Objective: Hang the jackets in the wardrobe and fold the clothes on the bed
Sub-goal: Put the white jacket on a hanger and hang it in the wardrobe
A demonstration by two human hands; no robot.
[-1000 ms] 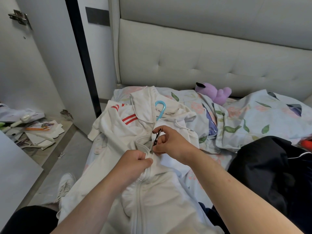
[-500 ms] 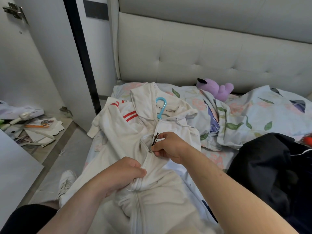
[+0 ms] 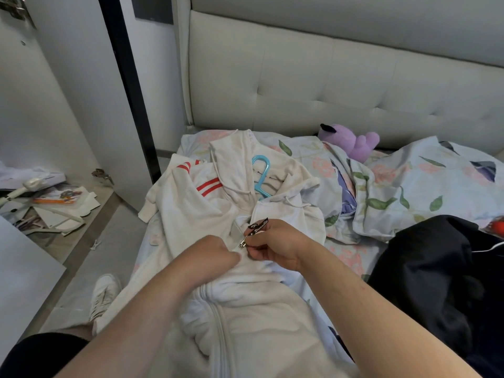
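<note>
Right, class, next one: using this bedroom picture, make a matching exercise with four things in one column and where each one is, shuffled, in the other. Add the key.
Column one
1. blue hanger
2. purple plush toy
3. zip pull
4. black clothing

Column two
A. pinched by the right hand
B. heaped at the right edge of the bed
C. lying in the neck opening of the white jacket
D. by the headboard

Pairs: 1-C, 2-D, 3-A, 4-B
</note>
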